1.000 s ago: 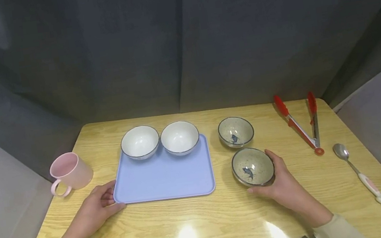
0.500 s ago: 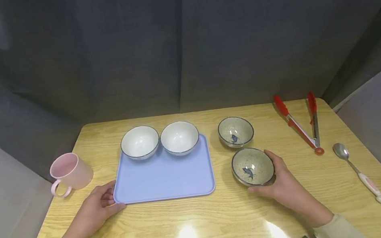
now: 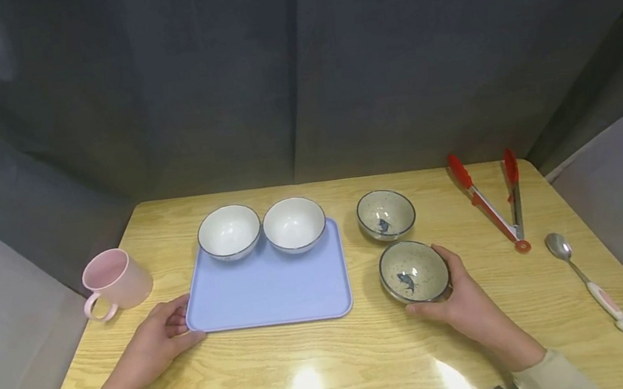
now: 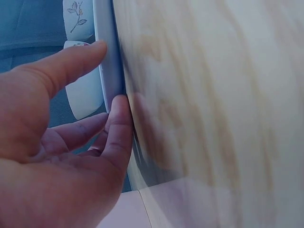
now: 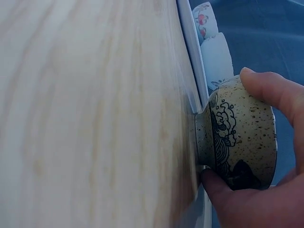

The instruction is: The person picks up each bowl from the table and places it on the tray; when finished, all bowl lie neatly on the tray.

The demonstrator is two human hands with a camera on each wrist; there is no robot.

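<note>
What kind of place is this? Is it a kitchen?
Probably not a kitchen; it looks more like a small booth set up for filming. A dark curtain hangs right behind the wooden table, and plain grey partitions flank it.

Booth-like place: dark drapes (image 3: 183, 93) behind wooden table (image 3: 236, 384).

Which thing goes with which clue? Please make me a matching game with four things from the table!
1. mug
2. tray
3. tongs
4. nearer speckled bowl

A. spread open, red and silver
B. held by the right hand
C. pink
D. blue, with the left hand at its corner

Pairs: 1-C, 2-D, 3-A, 4-B
</note>
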